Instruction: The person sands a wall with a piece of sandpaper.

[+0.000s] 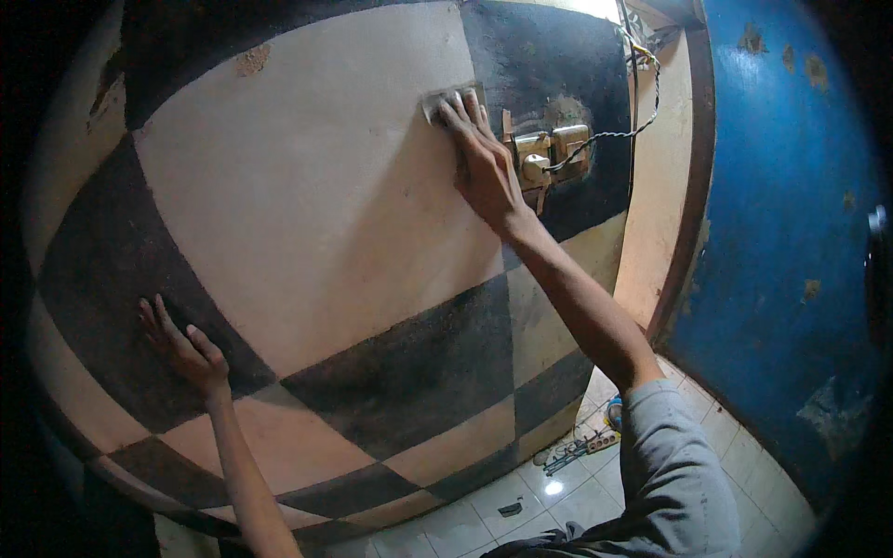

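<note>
Before me stands a wall (300,188) painted in black and off-white checks. My right hand (485,157) reaches up and presses a thin grey sheet (432,110), which looks like sandpaper, flat against a large off-white square near its border with a black one. The fingers cover much of the sheet. Lower down at the left, my left hand (185,349) rests on a black square, fingers spread and holding nothing. Just right of my right hand, a wall socket (533,148) has a white plug (536,168) in it, beside a second fitting (571,143).
A twisted cable (631,133) runs from the plug to the top of the doorway. At the right is a chipped blue door (774,209). On the tiled floor (457,516) lie a power strip (601,443) and a dark scrap (511,510). Paint is flaked off at one patch (253,60).
</note>
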`<state>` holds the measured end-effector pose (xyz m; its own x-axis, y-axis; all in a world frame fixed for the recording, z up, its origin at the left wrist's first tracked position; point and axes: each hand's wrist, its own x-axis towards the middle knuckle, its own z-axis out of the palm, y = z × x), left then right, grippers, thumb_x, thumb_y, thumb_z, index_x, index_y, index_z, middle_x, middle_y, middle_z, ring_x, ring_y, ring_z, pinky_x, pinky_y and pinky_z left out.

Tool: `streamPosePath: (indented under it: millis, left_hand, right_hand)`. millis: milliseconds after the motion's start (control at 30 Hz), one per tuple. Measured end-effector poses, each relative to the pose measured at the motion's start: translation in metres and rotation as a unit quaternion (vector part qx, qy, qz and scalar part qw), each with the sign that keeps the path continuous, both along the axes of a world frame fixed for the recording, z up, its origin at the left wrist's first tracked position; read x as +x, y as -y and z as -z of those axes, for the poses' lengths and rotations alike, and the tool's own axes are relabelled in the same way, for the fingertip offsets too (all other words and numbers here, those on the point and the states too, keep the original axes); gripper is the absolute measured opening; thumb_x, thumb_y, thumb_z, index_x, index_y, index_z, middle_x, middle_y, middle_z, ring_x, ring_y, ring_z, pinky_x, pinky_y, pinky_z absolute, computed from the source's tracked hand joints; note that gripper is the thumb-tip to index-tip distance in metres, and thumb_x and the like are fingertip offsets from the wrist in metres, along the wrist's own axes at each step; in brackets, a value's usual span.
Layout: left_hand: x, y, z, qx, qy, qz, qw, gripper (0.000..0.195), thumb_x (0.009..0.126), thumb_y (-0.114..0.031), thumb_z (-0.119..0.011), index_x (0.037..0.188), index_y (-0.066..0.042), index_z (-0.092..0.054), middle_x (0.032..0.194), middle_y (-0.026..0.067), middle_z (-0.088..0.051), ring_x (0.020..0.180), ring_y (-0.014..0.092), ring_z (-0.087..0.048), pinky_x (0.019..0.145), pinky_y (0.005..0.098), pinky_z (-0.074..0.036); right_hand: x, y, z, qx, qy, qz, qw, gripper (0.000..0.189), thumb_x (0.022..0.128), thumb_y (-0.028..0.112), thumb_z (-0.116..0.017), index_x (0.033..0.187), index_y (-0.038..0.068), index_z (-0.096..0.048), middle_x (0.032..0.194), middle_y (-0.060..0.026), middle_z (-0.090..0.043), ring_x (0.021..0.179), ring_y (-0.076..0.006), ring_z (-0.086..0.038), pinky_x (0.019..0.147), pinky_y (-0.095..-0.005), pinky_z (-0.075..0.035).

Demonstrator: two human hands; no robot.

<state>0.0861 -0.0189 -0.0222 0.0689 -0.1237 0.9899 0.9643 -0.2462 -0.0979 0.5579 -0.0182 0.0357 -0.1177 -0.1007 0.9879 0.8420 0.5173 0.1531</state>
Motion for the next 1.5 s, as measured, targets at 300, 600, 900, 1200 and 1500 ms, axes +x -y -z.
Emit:
streamPosePath:
  millis: [300, 600, 900, 1200, 1500]
  left_hand:
    - [0.0, -0.002, 0.0, 0.011, -0.017, 0.004, 1.0, 0.053, 0.104, -0.032, -0.03, 0.148, -0.006, -0.043, 0.159, 0.0186, -0.033, 0.147, 0.039, -0.03, 0.119, 0.0566, -0.02]
    - [-0.001, -0.003, 0.001, 0.024, -0.009, 0.028, 0.999, 0.055, 0.105, -0.036, -0.028, 0.148, -0.005, -0.043, 0.158, 0.0181, -0.034, 0.147, 0.039, -0.03, 0.119, 0.0579, -0.018]
    - [0.006, 0.004, -0.001, 0.001, -0.016, -0.024, 1.0, 0.054, 0.106, -0.033, -0.028, 0.149, -0.001, -0.039, 0.158, 0.0231, -0.032, 0.146, 0.04, -0.03, 0.12, 0.0513, -0.02]
    - [0.002, 0.007, -0.002, -0.013, -0.004, -0.029, 0.999, 0.055, 0.104, -0.034, -0.028, 0.148, -0.004, -0.041, 0.159, 0.02, -0.032, 0.147, 0.04, -0.03, 0.119, 0.0566, -0.018]
    - [-0.001, 0.004, -0.001, -0.003, -0.014, -0.002, 1.0, 0.055, 0.104, -0.034, -0.028, 0.149, -0.005, -0.041, 0.159, 0.0192, -0.032, 0.147, 0.039, -0.029, 0.119, 0.0574, -0.018]
  right_hand:
    - [0.002, -0.001, -0.022, 0.032, 0.01, 0.034, 0.999, 0.061, 0.081, -0.014, -0.05, 0.14, 0.0, -0.047, 0.143, -0.0252, -0.049, 0.142, -0.0436, -0.034, 0.118, -0.0525, -0.031]
    - [0.004, 0.0, -0.035, 0.014, -0.009, 0.039, 0.999, 0.067, 0.076, -0.021, -0.049, 0.14, -0.002, -0.048, 0.148, -0.0229, -0.046, 0.145, -0.0407, -0.032, 0.12, -0.0521, -0.028]
    - [0.004, 0.006, -0.026, -0.014, 0.004, 0.009, 1.0, 0.068, 0.079, -0.014, -0.051, 0.145, 0.002, -0.043, 0.148, -0.0231, -0.046, 0.143, -0.0435, -0.033, 0.119, -0.0508, -0.03]
    - [-0.002, 0.005, 0.025, -0.038, 0.008, 0.003, 0.999, 0.072, 0.076, -0.019, -0.047, 0.144, 0.0, -0.044, 0.15, -0.0222, -0.043, 0.145, -0.0392, -0.031, 0.12, -0.0506, -0.028]
    - [-0.004, 0.006, 0.047, -0.026, 0.008, 0.012, 1.0, 0.075, 0.071, -0.022, -0.051, 0.143, -0.002, -0.046, 0.151, -0.0231, -0.043, 0.145, -0.0401, -0.03, 0.12, -0.0523, -0.027]
